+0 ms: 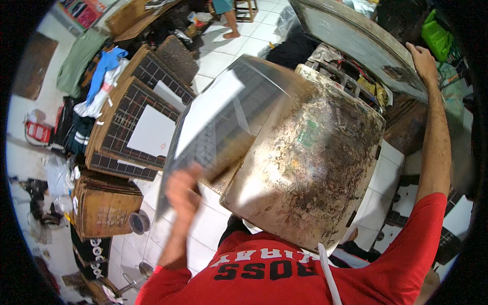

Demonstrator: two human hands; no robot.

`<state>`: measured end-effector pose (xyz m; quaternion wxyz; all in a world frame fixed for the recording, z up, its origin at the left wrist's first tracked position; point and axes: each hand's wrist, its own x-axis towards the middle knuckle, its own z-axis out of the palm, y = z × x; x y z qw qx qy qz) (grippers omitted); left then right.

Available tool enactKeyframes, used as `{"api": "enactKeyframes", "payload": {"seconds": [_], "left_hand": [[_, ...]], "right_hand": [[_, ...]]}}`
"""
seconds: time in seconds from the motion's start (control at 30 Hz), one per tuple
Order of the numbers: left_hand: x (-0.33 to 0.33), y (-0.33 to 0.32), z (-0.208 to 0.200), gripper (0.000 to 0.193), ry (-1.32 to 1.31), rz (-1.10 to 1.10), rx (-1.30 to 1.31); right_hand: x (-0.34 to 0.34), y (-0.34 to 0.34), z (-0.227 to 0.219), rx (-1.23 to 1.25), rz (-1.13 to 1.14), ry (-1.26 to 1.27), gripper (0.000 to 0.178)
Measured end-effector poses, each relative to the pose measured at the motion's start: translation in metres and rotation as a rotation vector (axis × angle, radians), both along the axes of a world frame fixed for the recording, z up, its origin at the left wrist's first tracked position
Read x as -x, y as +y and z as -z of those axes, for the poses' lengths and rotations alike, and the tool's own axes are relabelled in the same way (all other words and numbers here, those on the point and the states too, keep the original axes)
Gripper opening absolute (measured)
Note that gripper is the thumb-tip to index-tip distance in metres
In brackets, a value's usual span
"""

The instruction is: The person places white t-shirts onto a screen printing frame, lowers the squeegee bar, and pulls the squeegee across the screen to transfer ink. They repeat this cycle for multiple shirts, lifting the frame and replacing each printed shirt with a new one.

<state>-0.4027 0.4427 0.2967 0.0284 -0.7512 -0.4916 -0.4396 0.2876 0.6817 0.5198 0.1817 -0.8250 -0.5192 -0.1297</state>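
Observation:
My left hand [184,192], smeared by motion, is closed on the near edge of a dark flat board [216,147]. A white sheet [211,109] lies on this board, which is blurred and tilted beside a stained, rounded-corner metal top [305,157]. At the far right, my right hand [423,63] is closed over the rim of a raised framed lid [351,43]. The lid stands tilted up behind the stained top, with a pale, worn inner face. My left fingertips are too blurred to make out singly.
Wooden boards with dark gridded faces [134,109] and white sheets stand at left, above a stack of brown boards [109,206]. Clothes [104,76] hang behind them. A small round container [139,222] is on the white tiled floor [213,63]. Another person's leg [231,23] shows at the back.

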Motion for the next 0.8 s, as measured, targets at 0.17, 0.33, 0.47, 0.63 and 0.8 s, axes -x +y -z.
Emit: {"api": "enactKeyframes", "payload": {"seconds": [0.17,0.33,0.47,0.63,0.8], "left_hand": [[-0.054,-0.123,0.067,0.089,-0.008,0.259,0.697],[0.043,-0.106,0.18,0.072,-0.173,-0.768,0.576],[0.07,-0.094,0.224,0.066,-0.633,-0.898,1.011],[0.087,-0.046,0.201,0.075,-0.292,-0.894,0.775],[0.105,0.03,0.178,0.066,-0.057,-0.703,0.755]], "right_hand": [[-0.001,0.003,-0.002,0.1,0.005,0.065,0.079],[0.013,-0.007,0.003,0.073,0.032,0.034,0.075],[0.023,-0.013,0.003,0.092,0.043,0.05,0.074],[0.022,-0.022,0.019,0.075,0.05,-0.032,0.078],[0.026,-0.038,0.051,-0.067,0.061,-0.125,0.084]]}}
